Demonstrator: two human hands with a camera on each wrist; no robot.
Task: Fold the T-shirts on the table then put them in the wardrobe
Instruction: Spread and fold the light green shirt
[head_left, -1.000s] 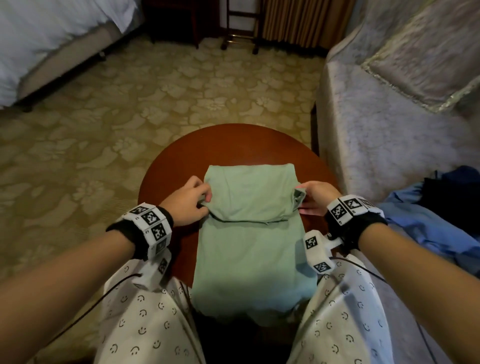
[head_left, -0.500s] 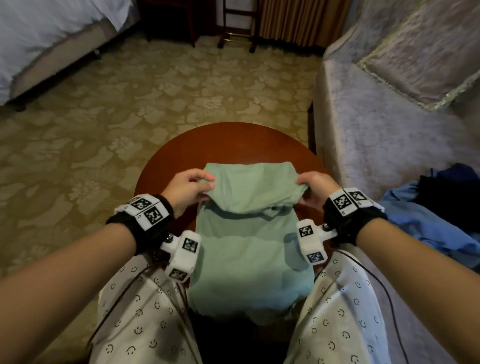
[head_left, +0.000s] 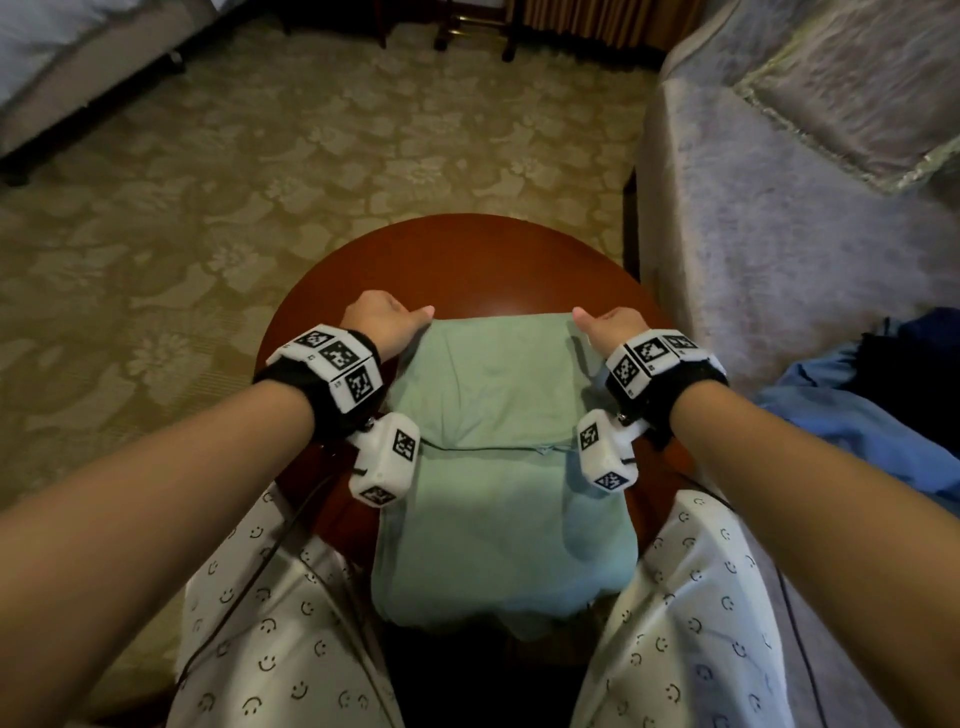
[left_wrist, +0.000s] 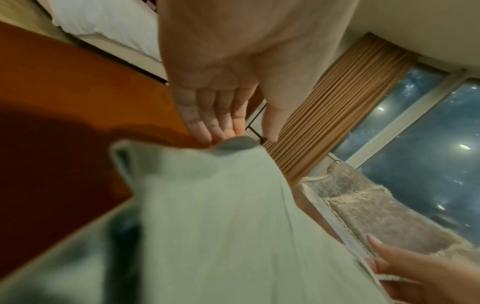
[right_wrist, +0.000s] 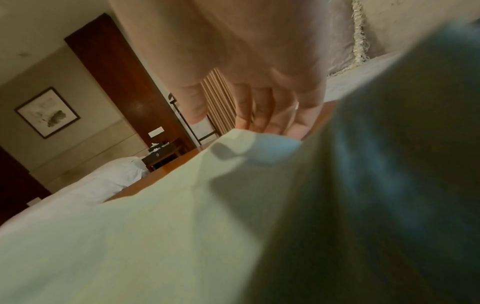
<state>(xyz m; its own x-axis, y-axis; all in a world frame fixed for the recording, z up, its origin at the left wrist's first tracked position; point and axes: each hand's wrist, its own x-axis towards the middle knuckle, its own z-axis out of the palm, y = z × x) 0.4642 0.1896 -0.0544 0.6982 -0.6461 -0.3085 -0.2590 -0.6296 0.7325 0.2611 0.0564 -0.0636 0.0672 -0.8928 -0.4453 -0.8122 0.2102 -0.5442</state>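
A pale green T-shirt (head_left: 493, 395) lies partly folded on the round brown table (head_left: 467, 260), and its near end hangs over the table's front edge towards my lap. My left hand (head_left: 387, 322) holds the shirt's far left corner, thumb on top and fingers going under the cloth. My right hand (head_left: 608, 322) holds the far right corner the same way. In the left wrist view the left hand (left_wrist: 246, 134) pinches the raised edge of the T-shirt (left_wrist: 207, 205) above the table (left_wrist: 64, 102). The right wrist view shows my right hand (right_wrist: 226, 123) with its fingers behind the T-shirt (right_wrist: 130, 226).
A grey covered sofa (head_left: 779, 234) stands close to the table on the right, with a heap of blue and dark clothes (head_left: 857, 415) on its near end. A bed (head_left: 62, 52) is at the far left. Patterned carpet (head_left: 260, 182) surrounds the table.
Both hands lifted the shirt's folded upper part from its near corners and moved away from me to the far edge. The cloth now lies flatter.
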